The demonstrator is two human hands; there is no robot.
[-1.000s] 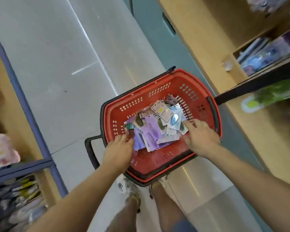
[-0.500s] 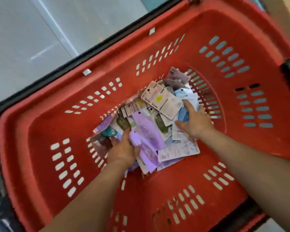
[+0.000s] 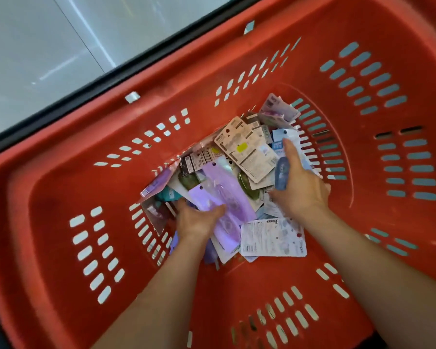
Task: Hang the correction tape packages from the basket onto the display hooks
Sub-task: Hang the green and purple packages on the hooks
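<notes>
both arms reach down into the red basket (image 3: pixel 237 71), and grey floor (image 3: pixel 35 46) shows beyond its black rim. the correction tape packages (image 3: pixel 247 152) lie in 1 loose heap at the bottom, cards overlapping at all angles, several face down. the left hand (image 3: pixel 198 221) pinches a purple package (image 3: pixel 227 195) at the near side of the heap, thumb pressed on top, fingers tucked beneath. the right hand (image 3: pixel 302 190) rests on the heap's right side, thumb stretched out beside a blue package (image 3: pixel 282 176). its fingers dip among the cards, and i cannot tell whether they grip anything.
</notes>
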